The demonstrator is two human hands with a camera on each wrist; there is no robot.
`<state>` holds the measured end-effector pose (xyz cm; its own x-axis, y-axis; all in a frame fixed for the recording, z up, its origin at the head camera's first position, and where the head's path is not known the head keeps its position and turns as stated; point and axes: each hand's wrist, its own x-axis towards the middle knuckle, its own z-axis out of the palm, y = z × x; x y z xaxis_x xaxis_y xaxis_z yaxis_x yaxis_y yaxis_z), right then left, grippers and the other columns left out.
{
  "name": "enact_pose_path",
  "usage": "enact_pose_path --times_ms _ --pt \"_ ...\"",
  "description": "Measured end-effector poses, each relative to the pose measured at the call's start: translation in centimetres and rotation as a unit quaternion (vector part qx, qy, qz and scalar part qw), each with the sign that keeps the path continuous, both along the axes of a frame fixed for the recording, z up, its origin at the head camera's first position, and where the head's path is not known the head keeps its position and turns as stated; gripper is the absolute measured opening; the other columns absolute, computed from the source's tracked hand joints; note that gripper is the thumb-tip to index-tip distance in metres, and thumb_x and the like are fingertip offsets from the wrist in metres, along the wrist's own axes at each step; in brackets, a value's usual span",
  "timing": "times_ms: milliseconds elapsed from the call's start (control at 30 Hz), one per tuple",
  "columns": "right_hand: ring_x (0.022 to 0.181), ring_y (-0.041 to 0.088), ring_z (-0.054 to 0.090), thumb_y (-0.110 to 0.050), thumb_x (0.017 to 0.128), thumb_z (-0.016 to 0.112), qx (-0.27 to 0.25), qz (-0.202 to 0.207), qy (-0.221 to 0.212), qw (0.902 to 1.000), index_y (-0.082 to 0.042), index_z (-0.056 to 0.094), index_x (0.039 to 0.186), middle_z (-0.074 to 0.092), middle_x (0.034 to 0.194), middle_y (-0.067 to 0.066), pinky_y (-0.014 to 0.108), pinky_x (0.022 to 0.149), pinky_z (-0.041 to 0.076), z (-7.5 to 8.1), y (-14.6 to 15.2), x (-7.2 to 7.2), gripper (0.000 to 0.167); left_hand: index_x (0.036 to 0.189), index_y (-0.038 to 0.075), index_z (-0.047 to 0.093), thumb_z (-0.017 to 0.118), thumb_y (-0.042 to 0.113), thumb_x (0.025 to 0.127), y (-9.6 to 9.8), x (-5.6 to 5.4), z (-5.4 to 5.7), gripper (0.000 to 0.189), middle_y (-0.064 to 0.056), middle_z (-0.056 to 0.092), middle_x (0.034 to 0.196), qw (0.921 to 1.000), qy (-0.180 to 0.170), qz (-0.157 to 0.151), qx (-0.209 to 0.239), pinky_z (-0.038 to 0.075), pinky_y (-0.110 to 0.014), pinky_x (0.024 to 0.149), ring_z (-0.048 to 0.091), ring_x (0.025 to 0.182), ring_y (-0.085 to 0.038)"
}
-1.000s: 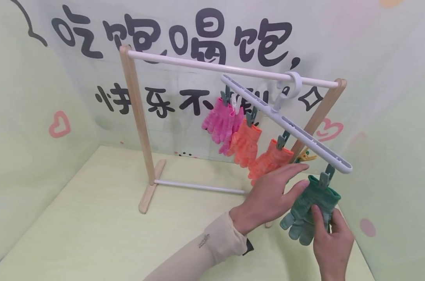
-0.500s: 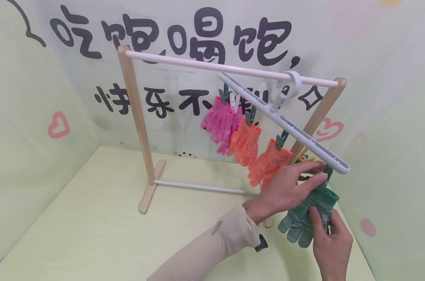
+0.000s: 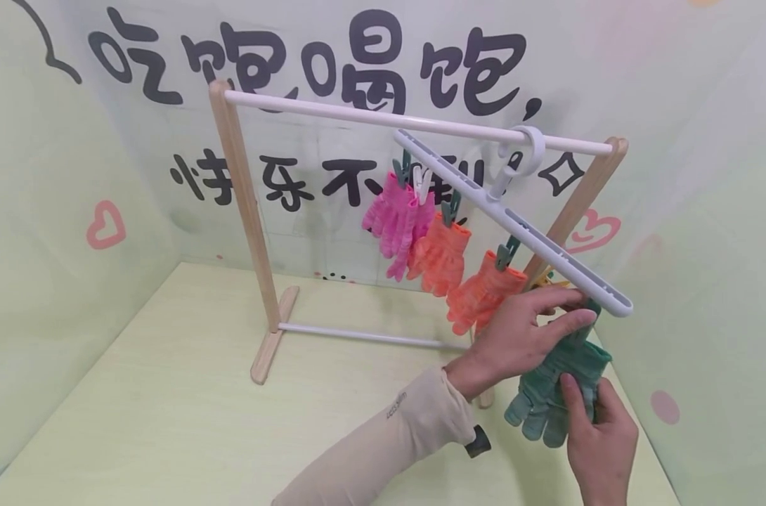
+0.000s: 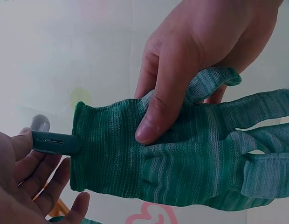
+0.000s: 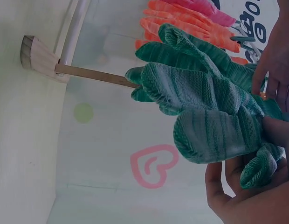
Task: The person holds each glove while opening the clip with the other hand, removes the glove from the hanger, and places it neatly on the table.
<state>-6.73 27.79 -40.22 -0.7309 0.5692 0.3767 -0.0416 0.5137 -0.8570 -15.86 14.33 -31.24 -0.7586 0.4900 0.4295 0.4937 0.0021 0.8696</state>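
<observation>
The green glove (image 3: 546, 386) hung just below the left hand (image 3: 516, 330), cuff up, fingers pointing downward, its long axis leaning. The right hand (image 3: 601, 429) pinched it below the cuff. The left hand had moved up, thumb and fingers now pinching the clip (image 4: 56, 143); work had seemingly shifted there. An orange glove (image 3: 484, 292) hung beyond.

You're in a booth-like space, exact kind unclear: beyond your left hand (image 3: 512, 334) spreads a printed backdrop (image 3: 149, 130) with black Chinese characters (image 3: 348, 166), a pale side panel (image 3: 724, 316) right of your right hand (image 3: 601, 432), a light tabletop (image 3: 168, 422) beneath both.
</observation>
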Motion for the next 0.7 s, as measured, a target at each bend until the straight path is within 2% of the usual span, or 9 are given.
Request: enact_pose_path --times_ms 167,400,600,700 --pt "0.08 -0.022 0.06 -0.021 0.098 0.074 0.002 0.001 -0.037 0.9993 -0.005 0.075 0.114 0.059 0.083 -0.048 0.0 0.077 0.045 -0.4 0.6 0.4 0.023 0.134 0.018 0.072 0.069 0.03 0.101 0.2 0.1 0.0 0.035 0.005 0.071 0.138 0.9998 0.003 0.011 0.019 0.049 -0.014 0.101 0.06 0.127 0.006" --pt "0.084 -0.019 0.061 -0.027 0.099 0.072 -0.006 0.029 -0.107 0.9938 -0.008 0.073 0.116 0.064 0.09 -0.038 0.002 0.075 0.046 -0.9 2.3 1.0 0.025 0.135 0.018 0.071 0.068 0.029 0.102 0.0 0.0 0.0 0.035 0.005 0.071 0.138 0.9995 -0.002 0.009 0.031 0.049 -0.016 0.102 0.059 0.128 0.007" --pt "0.085 -0.021 0.055 -0.04 0.102 0.065 0.02 0.068 -0.211 0.9748 -0.009 0.067 0.132 0.061 0.094 -0.036 0.006 0.072 0.046 -2.1 5.3 1.5 0.043 0.139 0.019 0.068 0.067 0.031 0.102 0.2 0.3 -0.1 0.039 0.006 0.07 0.14 0.9997 0.001 0.012 0.023 0.048 -0.014 0.101 0.059 0.126 0.007" --pt "0.086 -0.021 0.054 -0.04 0.104 0.063 0.032 0.093 -0.242 0.9654 -0.007 0.063 0.135 0.065 0.099 -0.031 0.01 0.072 0.048 -2.8 6.9 1.6 0.046 0.142 0.019 0.066 0.067 0.032 0.103 0.3 0.5 -0.1 0.041 0.006 0.069 0.141 0.9998 0.001 0.01 0.019 0.048 -0.014 0.102 0.059 0.127 0.007"
